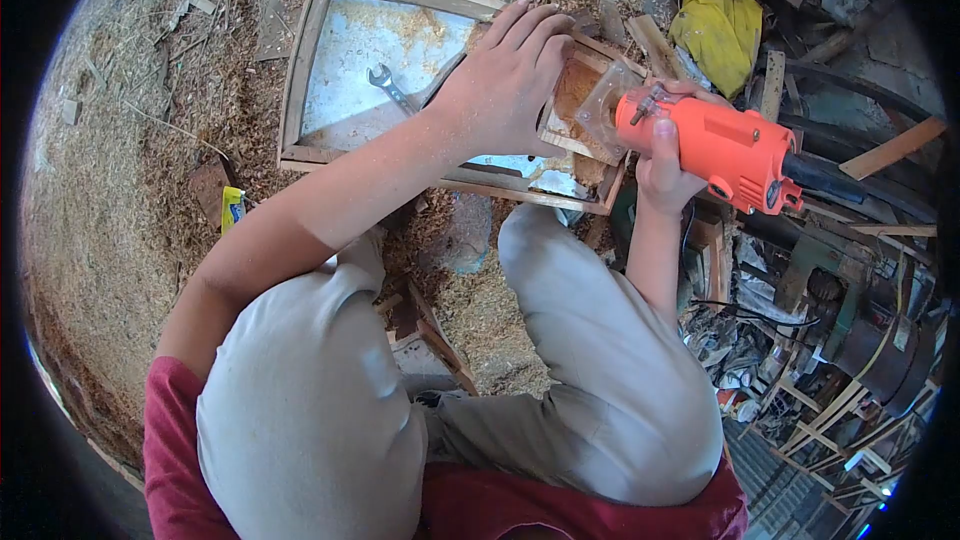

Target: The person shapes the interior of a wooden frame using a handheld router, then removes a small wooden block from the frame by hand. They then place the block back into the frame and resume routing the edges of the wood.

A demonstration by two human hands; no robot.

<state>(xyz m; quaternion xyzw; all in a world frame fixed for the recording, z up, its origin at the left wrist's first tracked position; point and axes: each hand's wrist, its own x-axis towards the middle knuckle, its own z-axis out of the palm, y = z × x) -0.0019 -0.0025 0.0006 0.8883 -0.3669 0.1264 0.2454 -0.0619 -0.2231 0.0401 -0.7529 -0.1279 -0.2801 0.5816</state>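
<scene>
My right hand (668,162) is wrapped round an orange power tool (708,148), which lies on its side. The tool's clear base (605,105) meets a small wooden piece (572,90) in the right part of a wood-framed tray (300,70). My left hand (515,75) reaches across the tray and bears on the small wooden piece; its fingertips curl over the far side, and its underside is hidden. A wrench (390,88) rests on the tray's white, dusty surface, left of my left hand.
Sawdust covers the ground (130,200). A yellow cloth (716,38) lies at the upper right, near loose wood strips (893,148). Machinery (845,290) and scrap fill the right side. Another wooden frame (440,345) stands between my legs. A yellow packet (232,208) lies at left.
</scene>
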